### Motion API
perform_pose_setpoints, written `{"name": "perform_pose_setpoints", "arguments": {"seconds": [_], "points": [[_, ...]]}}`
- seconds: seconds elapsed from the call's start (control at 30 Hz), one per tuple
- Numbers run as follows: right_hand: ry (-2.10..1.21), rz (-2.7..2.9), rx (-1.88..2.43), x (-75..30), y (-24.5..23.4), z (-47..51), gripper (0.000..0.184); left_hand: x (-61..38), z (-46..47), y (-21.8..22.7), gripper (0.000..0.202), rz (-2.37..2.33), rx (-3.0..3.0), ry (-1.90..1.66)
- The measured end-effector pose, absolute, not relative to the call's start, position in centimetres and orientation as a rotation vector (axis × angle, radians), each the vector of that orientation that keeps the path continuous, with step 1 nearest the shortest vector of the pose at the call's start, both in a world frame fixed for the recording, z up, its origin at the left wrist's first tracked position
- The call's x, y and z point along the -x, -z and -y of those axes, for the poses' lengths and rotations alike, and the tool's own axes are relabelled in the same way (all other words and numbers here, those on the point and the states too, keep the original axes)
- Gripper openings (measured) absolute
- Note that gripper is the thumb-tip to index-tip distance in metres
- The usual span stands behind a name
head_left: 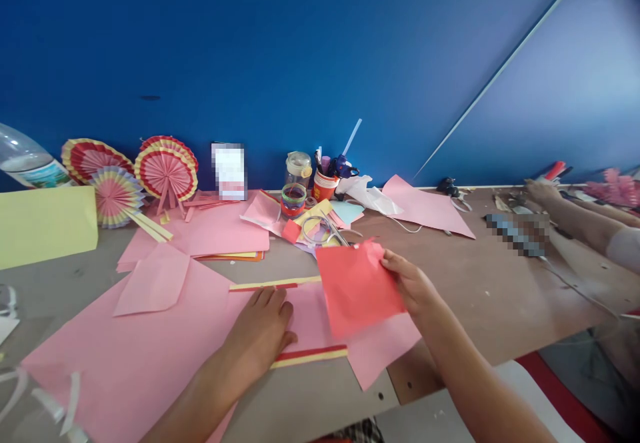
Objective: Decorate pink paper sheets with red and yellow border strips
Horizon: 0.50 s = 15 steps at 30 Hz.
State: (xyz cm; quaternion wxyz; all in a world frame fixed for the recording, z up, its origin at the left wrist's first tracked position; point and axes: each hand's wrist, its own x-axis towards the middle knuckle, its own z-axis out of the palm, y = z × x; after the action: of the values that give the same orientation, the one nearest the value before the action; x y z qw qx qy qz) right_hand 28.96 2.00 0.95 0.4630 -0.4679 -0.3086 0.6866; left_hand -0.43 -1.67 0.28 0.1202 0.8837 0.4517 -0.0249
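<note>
My right hand (413,286) pinches the right edge of a red paper sheet (357,287) and holds it tilted just above the table. My left hand (260,336) rests palm down with fingers together on a large pink paper sheet (130,356). A folded red-and-yellow strip (310,355) lies just right of my left thumb. Another red-and-yellow strip (273,284) lies just beyond my left fingertips.
Pleated paper fans (165,169) stand at the back left beside a yellow sheet (45,226). A jar (299,168), tape rolls (293,199), a cup of pens (325,183) and scissors (327,229) crowd the back middle. Another person's arm (575,219) reaches in at the right.
</note>
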Motion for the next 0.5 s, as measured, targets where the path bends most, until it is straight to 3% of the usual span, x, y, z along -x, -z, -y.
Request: {"name": "perform_pose_setpoints", "arguments": {"seconds": [0.23,0.37,0.5], "points": [[-2.170,0.704,0.987,-22.1,1.2,-5.8,0.019,0.4,1.3,1.5,0.019,-1.289,-2.517,-0.169],[-2.059,0.652,0.926,-20.7,1.3,-7.0,0.015,0.5,1.3,1.5,0.031,-1.321,-2.428,-0.229],[-1.777,0.573,0.867,-23.0,-0.2,-9.6,0.016,0.5,1.3,1.7,0.026,-1.310,-2.523,-0.097]]}}
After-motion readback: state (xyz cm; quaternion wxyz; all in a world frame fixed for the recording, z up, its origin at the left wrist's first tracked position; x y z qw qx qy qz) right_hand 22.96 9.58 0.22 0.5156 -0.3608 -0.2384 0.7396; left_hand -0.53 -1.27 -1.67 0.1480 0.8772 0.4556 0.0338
